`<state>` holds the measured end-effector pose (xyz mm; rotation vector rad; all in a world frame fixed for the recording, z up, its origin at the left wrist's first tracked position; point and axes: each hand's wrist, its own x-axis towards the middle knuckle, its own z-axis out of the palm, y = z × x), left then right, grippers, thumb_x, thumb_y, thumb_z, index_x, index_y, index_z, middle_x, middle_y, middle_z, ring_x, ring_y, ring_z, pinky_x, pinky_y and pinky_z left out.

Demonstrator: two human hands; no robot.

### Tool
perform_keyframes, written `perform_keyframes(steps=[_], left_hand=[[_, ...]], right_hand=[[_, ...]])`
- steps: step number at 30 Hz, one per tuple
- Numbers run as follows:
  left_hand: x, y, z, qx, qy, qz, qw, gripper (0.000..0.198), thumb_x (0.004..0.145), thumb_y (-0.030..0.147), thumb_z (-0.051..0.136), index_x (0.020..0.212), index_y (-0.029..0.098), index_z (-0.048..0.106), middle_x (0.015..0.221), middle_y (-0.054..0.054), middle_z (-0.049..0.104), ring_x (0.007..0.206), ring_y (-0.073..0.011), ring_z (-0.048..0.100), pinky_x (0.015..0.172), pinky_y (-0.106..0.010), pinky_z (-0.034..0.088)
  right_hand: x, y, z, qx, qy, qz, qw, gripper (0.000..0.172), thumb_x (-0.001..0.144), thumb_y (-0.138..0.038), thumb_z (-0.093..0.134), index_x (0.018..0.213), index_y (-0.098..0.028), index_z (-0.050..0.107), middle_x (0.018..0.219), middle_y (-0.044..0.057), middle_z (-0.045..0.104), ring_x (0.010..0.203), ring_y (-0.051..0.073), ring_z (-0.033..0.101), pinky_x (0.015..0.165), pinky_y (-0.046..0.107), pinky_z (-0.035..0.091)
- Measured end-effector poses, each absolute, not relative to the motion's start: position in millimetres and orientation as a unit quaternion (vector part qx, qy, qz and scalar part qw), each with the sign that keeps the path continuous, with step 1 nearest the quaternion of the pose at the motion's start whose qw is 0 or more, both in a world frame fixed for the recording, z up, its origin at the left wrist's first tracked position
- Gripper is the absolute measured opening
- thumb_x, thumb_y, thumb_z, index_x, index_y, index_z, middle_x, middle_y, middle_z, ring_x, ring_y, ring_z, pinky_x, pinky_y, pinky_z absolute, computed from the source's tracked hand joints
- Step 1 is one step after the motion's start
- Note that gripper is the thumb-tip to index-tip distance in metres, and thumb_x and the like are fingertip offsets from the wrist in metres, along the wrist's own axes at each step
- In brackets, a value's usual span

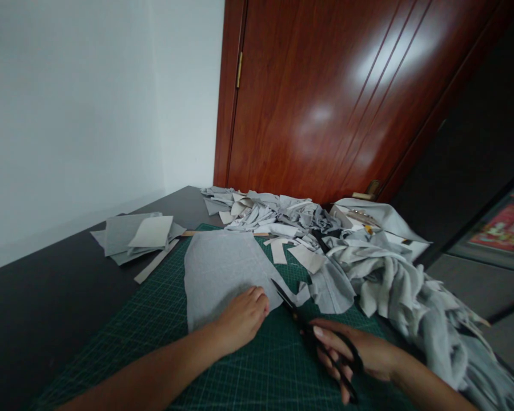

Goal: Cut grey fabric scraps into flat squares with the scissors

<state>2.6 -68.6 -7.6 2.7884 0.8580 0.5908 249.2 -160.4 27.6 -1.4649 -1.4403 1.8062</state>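
Over one mat (227,379), one hand (353,345) holds one pair of scissors (297,315).

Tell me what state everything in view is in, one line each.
Gray cloth: spread on the cutting mat, left hand on it
Scissors: held in the right hand, a blade at the cloth's edge
Cutting mat: partly covered
Stacked pieces: loosely overlapping
Scraps: heaped
Long fabric: crumpled
Door: shut

The desk (68,291) has a dark, flat top. A green gridded cutting mat (141,328) lies on it, bearing a grey fabric sheet (218,260). Stacked pieces (117,234) rest left of the mat; a scrap pile (278,211) occupies the far end; bunched fabric (445,337) lines the right side.
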Motion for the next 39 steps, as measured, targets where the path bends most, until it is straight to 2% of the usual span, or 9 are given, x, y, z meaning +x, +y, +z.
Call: perform_keyframes(steps=[13, 19, 24, 32, 39], left_hand=[[0.1, -67.0, -12.0, 0.927, 0.274, 0.225, 0.123, 0.014, 0.092, 0.008, 0.043, 0.087, 0.019, 0.051, 0.092, -0.004, 0.056, 0.083, -0.0175, 0.054, 0.075, -0.030, 0.044], [-0.3, -67.8, -10.5, 0.919, 0.281, 0.230, 0.152, 0.013, 0.093, 0.010, 0.042, 0.088, 0.019, 0.050, 0.094, -0.003, 0.055, 0.083, -0.0168, 0.054, 0.075, -0.030, 0.045], [-0.2, -68.3, -10.1, 0.915, 0.286, 0.229, 0.170, 0.012, 0.093, 0.011, 0.043, 0.088, 0.020, 0.050, 0.094, -0.003, 0.056, 0.084, -0.0173, 0.055, 0.076, -0.030, 0.046], [-0.2, -67.3, -11.1, 0.915, 0.279, 0.241, 0.164, 0.012, 0.093, 0.011, 0.043, 0.088, 0.020, 0.049, 0.094, -0.003, 0.055, 0.085, -0.0174, 0.055, 0.076, -0.030, 0.045], [-0.6, -68.2, -10.9, 0.916, 0.279, 0.236, 0.164, 0.012, 0.092, 0.009, 0.045, 0.088, 0.020, 0.049, 0.094, -0.003, 0.055, 0.085, -0.0174, 0.054, 0.076, -0.030, 0.044]], right_hand=[[235.4, -136.9, 28.9, -0.516, -0.489, 0.676, 0.195, 0.066, 0.069, -0.082, 0.055, 0.090, -0.019, 0.044, 0.061, -0.005, 0.055, 0.046, 0.012, 0.058, 0.037, 0.026, 0.055], [230.7, -129.0, 34.6, -0.516, -0.496, 0.671, 0.192, 0.066, 0.070, -0.081, 0.055, 0.089, -0.019, 0.045, 0.060, -0.004, 0.054, 0.045, 0.011, 0.056, 0.037, 0.025, 0.055], [233.0, -126.2, 34.5, -0.518, -0.499, 0.668, 0.192, 0.068, 0.070, -0.081, 0.055, 0.099, -0.019, 0.048, 0.061, -0.005, 0.053, 0.048, 0.010, 0.054, 0.040, 0.027, 0.056], [227.9, -127.2, 34.7, -0.508, -0.497, 0.669, 0.217, 0.060, 0.074, -0.077, 0.055, 0.086, -0.019, 0.047, 0.059, -0.006, 0.050, 0.045, 0.008, 0.050, 0.038, 0.023, 0.054], [228.9, -133.4, 32.1, -0.507, -0.500, 0.661, 0.237, 0.054, 0.080, -0.071, 0.055, 0.084, -0.018, 0.048, 0.059, -0.007, 0.048, 0.044, 0.006, 0.048, 0.036, 0.017, 0.050]])
